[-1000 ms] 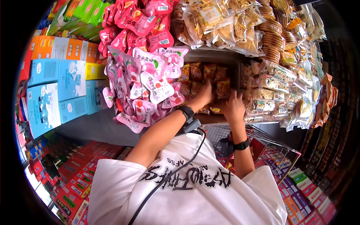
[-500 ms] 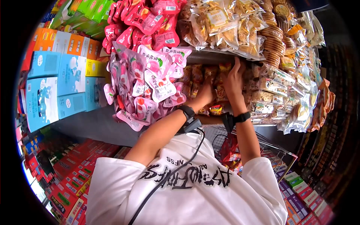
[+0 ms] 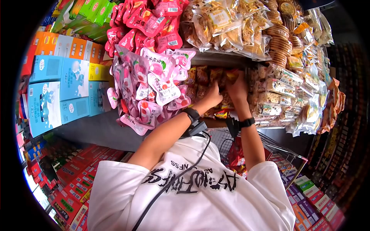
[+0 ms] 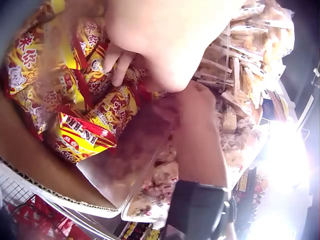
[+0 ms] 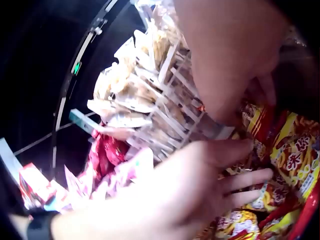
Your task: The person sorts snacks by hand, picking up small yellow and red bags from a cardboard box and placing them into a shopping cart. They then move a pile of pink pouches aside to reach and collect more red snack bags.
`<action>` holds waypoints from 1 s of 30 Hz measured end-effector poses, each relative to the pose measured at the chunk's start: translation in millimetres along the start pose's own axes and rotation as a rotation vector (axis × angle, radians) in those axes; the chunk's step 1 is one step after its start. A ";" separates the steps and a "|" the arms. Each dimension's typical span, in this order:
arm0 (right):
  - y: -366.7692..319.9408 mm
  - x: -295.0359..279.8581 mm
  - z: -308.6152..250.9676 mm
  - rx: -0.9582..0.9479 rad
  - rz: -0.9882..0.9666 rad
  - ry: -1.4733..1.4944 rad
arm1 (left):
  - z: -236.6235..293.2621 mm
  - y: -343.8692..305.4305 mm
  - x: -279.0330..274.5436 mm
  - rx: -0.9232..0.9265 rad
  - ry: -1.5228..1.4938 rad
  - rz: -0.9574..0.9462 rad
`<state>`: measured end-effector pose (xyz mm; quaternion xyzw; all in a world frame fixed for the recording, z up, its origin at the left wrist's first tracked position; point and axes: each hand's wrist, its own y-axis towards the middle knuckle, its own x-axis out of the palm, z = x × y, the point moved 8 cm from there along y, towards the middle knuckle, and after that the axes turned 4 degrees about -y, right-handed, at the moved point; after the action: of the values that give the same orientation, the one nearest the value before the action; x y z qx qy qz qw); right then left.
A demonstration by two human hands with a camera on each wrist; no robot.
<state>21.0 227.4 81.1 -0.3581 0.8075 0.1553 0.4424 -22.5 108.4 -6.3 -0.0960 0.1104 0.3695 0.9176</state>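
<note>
In the head view my left hand [image 3: 209, 97] reaches into a cardboard box of small red-and-yellow snack packets [image 3: 201, 74]. The right wrist view shows the left hand [image 5: 187, 185] with fingers fairly straight, resting on the packets [image 5: 295, 160]. My right hand [image 3: 237, 88] is on the box's right side, a packet [image 3: 232, 73] right at its fingertips. From the right wrist, this hand [image 5: 235, 65] reaches down beside an upright packet [image 5: 256, 120]; I cannot tell whether it grips it. One packet [image 4: 82, 135] stands at the near edge in the left wrist view.
Pink pouches [image 3: 158, 82] heap up left of the box, with red pouches [image 3: 148, 23] behind. Clear-bagged snacks [image 3: 223, 19] lie beyond it, and wrapped nut bars [image 3: 279, 86] stack on the right. A wire shopping cart [image 3: 269, 140] stands below the box.
My right hand went from the box's near right corner to its back wall, then drew back a little over the packets. The left hand has stayed nearly in place.
</note>
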 end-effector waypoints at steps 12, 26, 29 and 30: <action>-44.3 6.8 20.3 -0.134 -0.026 -0.048 | 28.3 1.4 -9.8 -0.130 -0.134 -0.072; -22.9 33.3 38.7 0.059 -0.028 0.034 | 17.8 -3.6 -10.9 -0.180 0.021 -0.045; -22.9 25.0 13.9 0.093 0.008 -0.335 | 11.9 -2.6 -9.8 -0.199 -0.001 -0.017; -19.0 29.9 16.4 0.111 -0.047 -0.368 | 15.2 -2.0 -12.9 -0.155 0.006 0.029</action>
<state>33.9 210.3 48.5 -0.3174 0.7118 0.1630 0.6050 -28.1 102.5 11.9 -0.1661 0.0855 0.3900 0.9017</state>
